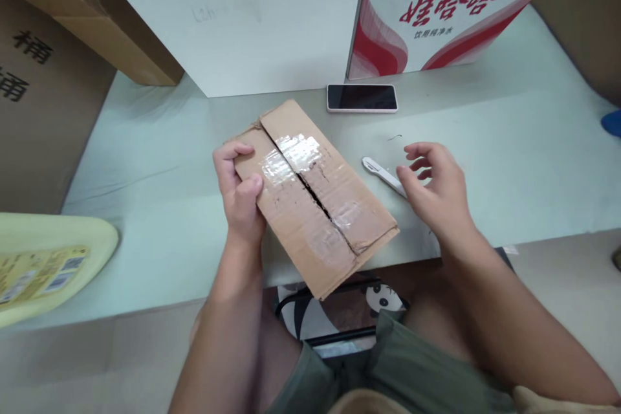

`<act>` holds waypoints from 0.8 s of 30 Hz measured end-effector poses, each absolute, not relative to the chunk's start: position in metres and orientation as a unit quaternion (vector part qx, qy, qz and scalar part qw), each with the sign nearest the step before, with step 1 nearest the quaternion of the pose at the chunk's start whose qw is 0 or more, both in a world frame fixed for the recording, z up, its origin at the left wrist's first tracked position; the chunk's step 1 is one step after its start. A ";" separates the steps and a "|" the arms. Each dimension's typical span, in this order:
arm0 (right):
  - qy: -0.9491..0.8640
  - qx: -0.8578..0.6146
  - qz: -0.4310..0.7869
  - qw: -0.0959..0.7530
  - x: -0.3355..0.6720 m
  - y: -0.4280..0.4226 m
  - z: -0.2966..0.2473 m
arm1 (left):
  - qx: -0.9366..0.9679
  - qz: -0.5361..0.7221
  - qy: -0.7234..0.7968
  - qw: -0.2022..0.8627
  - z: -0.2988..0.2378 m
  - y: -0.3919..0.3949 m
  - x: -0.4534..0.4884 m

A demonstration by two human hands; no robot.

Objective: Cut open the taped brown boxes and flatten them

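My left hand [241, 194] grips a small brown cardboard box [349, 187] by its left end, thumb on top. The box is tilted above the table's front edge, and shiny clear tape covers parts of its face. A dark gap runs along the middle seam between the two flaps. To the right, my right hand [434, 184] hovers with its fingers loosely bent and apart, holding nothing. Beneath its thumb lies a slim whitish tool [383, 176] with a slotted, rounded end; its other end is hidden behind the hand.
A phone [362, 98] lies on the pale green table [528, 142], before a large white box [242, 19] and a red-and-white printed carton [446, 19]. Brown cartons [43, 103] stand at left. A yellow bottle [53, 265] lies front left; a panda-printed item [383, 297] is below the edge.
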State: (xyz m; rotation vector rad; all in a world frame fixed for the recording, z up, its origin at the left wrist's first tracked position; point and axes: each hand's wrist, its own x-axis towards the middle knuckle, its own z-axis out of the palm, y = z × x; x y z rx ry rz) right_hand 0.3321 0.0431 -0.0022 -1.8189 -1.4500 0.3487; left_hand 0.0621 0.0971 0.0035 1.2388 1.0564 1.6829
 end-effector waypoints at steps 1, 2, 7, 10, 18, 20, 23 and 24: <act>-0.573 -0.740 0.137 0.324 0.336 0.046 -0.005 | 0.488 0.664 0.411 0.391 0.003 0.097 0.062; -0.582 -0.756 0.139 0.265 0.339 0.049 -0.008 | 0.487 0.670 0.404 0.389 0.003 0.097 0.062; -0.620 -0.760 0.162 0.111 0.341 0.054 -0.018 | 0.487 0.674 0.402 0.384 0.003 0.098 0.063; -0.577 -0.748 0.209 0.253 0.340 0.056 -0.014 | 0.501 0.656 0.429 0.368 0.005 0.098 0.064; -0.418 -0.536 0.391 0.621 0.349 0.057 -0.009 | 0.521 0.648 0.433 0.349 0.004 0.097 0.064; -0.438 -0.539 0.373 0.615 0.348 0.053 -0.006 | 0.525 0.641 0.440 0.346 0.004 0.096 0.064; -0.446 -0.524 0.328 0.647 0.340 0.041 0.016 | 0.527 0.636 0.453 0.335 0.004 0.096 0.064; -0.440 -0.518 0.300 0.670 0.335 0.034 0.028 | 0.527 0.636 0.455 0.333 0.004 0.096 0.065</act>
